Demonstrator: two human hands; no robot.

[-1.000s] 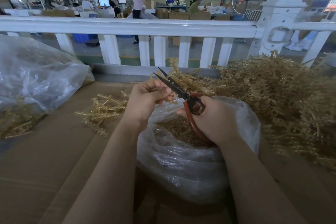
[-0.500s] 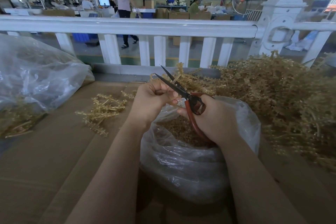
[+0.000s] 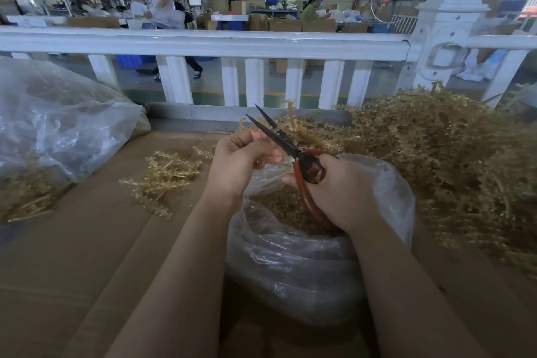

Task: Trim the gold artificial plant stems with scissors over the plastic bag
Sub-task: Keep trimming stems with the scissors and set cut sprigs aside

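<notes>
Frame centre: I see left hand [image 3: 238,166] pinching stem [image 3: 286,122]; right hand [image 3: 343,189] grips scissors [image 3: 286,144], blades apart, over bag [image 3: 290,264].

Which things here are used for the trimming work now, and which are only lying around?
In use: scissors, right hand, left hand, gold stem, plastic bag, stem pile.
Lying about: second bag, loose stems, white railing.

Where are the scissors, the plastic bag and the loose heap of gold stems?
scissors [image 3: 290,146]: head view, dark blade.
plastic bag [image 3: 290,264]: head view, front wall.
heap of gold stems [image 3: 441,154]: head view, middle.
</notes>
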